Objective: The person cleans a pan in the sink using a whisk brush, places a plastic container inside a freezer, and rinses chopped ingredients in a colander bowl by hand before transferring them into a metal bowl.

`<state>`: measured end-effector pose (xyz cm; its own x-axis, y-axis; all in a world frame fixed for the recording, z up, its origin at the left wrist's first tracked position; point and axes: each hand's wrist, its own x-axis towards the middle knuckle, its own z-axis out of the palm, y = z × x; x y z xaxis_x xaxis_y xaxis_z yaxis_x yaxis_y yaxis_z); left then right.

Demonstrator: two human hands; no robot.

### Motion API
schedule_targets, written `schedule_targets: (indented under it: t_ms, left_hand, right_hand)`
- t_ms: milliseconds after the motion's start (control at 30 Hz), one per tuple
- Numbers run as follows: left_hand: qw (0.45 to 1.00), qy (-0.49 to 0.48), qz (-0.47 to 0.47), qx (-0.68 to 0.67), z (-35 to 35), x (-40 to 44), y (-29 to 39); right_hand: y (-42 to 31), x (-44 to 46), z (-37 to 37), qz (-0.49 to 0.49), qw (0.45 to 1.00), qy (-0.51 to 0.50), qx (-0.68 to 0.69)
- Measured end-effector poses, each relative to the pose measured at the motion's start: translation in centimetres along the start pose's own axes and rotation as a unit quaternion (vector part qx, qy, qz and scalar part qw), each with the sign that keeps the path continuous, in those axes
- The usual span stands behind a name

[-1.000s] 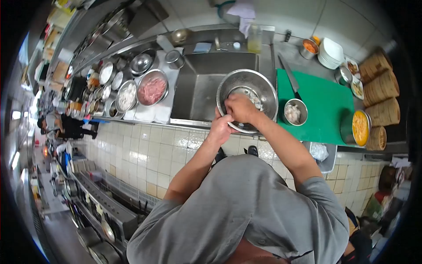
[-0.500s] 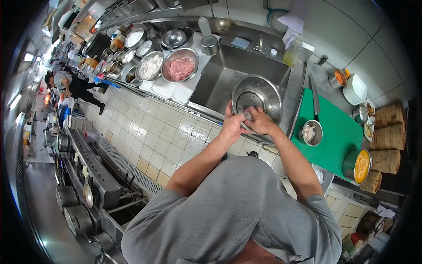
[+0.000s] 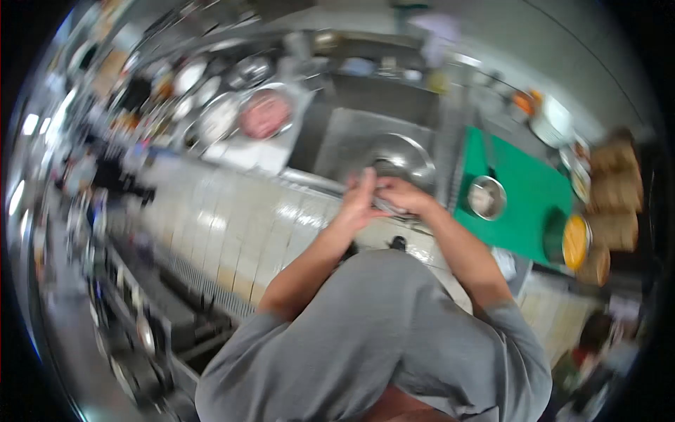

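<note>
The whole view is blurred by motion. My left hand (image 3: pixel 359 202) is raised at the sink's front edge, fingers straight and thumb apart. Beside it, my right hand (image 3: pixel 408 195) has its fingers curled inward, close to the left palm. Something small and greyish seems to lie between them, too smeared to name. Just beyond both hands, a round metal colander (image 3: pixel 416 155) sits tilted in the steel sink (image 3: pixel 344 133). To the right, a small metal bowl (image 3: pixel 486 197) with pale pieces in it stands on a green cutting board (image 3: pixel 520 228).
A knife (image 3: pixel 488 151) lies on the board. Past it are a pot of yellow-orange food (image 3: pixel 576 243), bamboo steamers (image 3: pixel 615 190) and stacked white plates (image 3: pixel 552 123). Left of the sink stands a bowl of pink meat (image 3: pixel 266 113). Another person (image 3: pixel 116 176) is far left.
The view has shifted and blurred. My hands have drawn back from inside the colander toward me, and the left fingers are now stretched out.
</note>
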<state>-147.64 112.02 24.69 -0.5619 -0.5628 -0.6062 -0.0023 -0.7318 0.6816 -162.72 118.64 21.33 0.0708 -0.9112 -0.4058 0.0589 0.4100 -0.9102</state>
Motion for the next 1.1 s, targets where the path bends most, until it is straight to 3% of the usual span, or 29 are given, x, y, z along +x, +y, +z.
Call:
schedule_targets:
  t_ms: [33,67,133,167,200,267,333,400,467,567,700,733,833,900,933,1000,1067,1100]
  left_hand:
    - [0.998,-0.055,0.015,0.039,-1.0,1.1,-0.6]
    - [0.982,-0.184,-0.026,0.034,-0.8,1.2,0.6]
    - [0.986,-0.163,-0.006,0.036,-0.1,0.8,0.6]
    - [0.976,-0.216,0.008,0.015,0.0,0.8,0.8]
    - [0.993,-0.113,0.027,0.035,2.3,-1.9,1.8]
    - [0.988,-0.154,0.005,0.014,1.2,-0.5,1.5]
    - [0.983,-0.184,0.015,0.006,1.3,-0.1,1.0]
    - [0.979,-0.202,0.012,0.015,3.1,-0.5,0.9]
    - [0.975,-0.222,0.008,0.015,4.9,-0.7,0.4]
    - [0.974,-0.227,-0.025,0.006,6.1,0.7,-0.2]
    - [0.965,-0.261,-0.008,0.004,8.3,1.9,-0.6]
    - [0.962,-0.274,-0.009,0.008,8.6,2.1,-0.7]
    - [0.968,-0.251,0.005,0.019,9.6,2.1,-1.0]
    - [0.976,-0.214,0.019,0.026,9.6,2.0,-1.1]
    - [0.978,-0.207,0.022,0.036,9.4,2.1,-1.1]
    - [0.980,-0.192,0.030,0.039,9.1,2.2,-1.0]
    - [0.985,-0.174,0.020,0.004,8.2,2.1,-0.9]
    - [0.982,-0.184,0.030,0.015,7.8,2.0,-0.6]
  right_hand:
    - [1.3,0.5,-0.5,-0.032,0.998,0.051,0.009]
    - [-0.9,-0.8,-0.6,-0.001,0.995,0.097,0.038]
    - [0.6,0.2,-2.1,-0.052,0.959,0.058,0.272]
    - [2.2,2.1,-2.8,-0.067,0.942,0.043,0.326]
    - [-1.3,-1.1,-2.7,-0.039,0.954,0.074,0.287]
    - [-3.3,-2.4,-3.0,-0.097,0.943,0.067,0.311]
    - [-3.7,-3.9,-3.8,-0.081,0.934,0.098,0.335]
    - [-2.6,-3.5,-5.7,-0.086,0.908,0.036,0.408]
    - [-2.5,-4.6,-6.1,-0.129,0.915,0.113,0.364]
    - [-1.0,-6.0,-8.4,-0.187,0.912,0.082,0.355]
    - [-2.5,-11.6,-11.2,-0.225,0.882,0.166,0.379]
    - [-2.3,-13.0,-12.5,-0.235,0.890,0.166,0.355]
    - [-4.5,-18.6,-12.5,-0.171,0.892,0.348,0.230]
    - [-1.5,-19.4,-14.7,-0.215,0.893,0.390,0.067]
    - [0.5,-19.5,-15.2,-0.214,0.898,0.380,0.066]
    - [3.7,-19.5,-15.7,-0.205,0.833,0.461,-0.228]
    - [4.7,-20.1,-14.1,-0.067,0.751,0.430,-0.497]
    - [4.3,-19.9,-13.3,-0.016,0.780,0.404,-0.477]
